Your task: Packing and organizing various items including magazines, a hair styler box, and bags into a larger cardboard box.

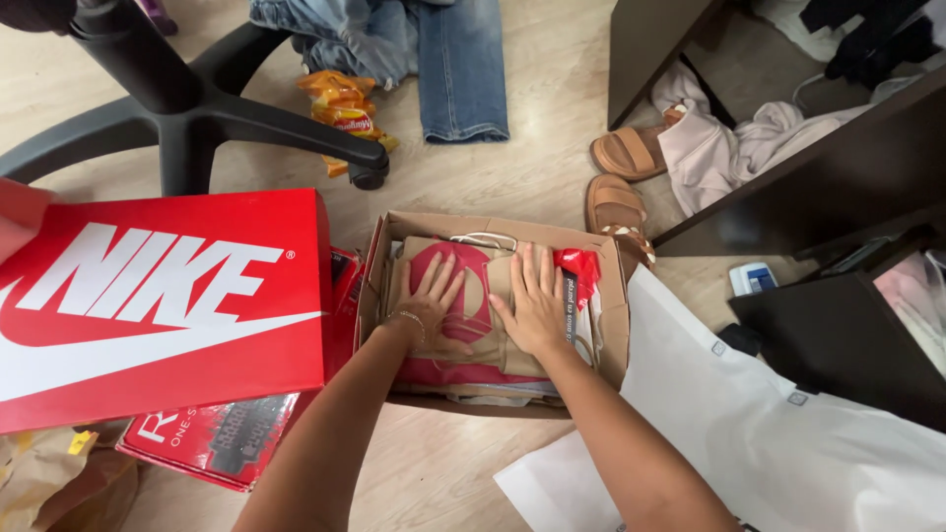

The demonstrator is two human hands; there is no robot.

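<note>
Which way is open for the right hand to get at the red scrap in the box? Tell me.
Probably straight from the left: the right hand lies flat on the folded paper bags, with the red scrap just beside its fingertips and nothing between them.

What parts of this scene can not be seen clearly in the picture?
Head view only:
- Bottom of the cardboard box: hidden by folded paper bags and both hands, left hand and right hand.
- Red shoebox: cut off by the left edge.
- White bag: cut off by the bottom edge.
- Office chair: only its base shows.

Matt brown paper bags fill a rough cardboard box.
</note>
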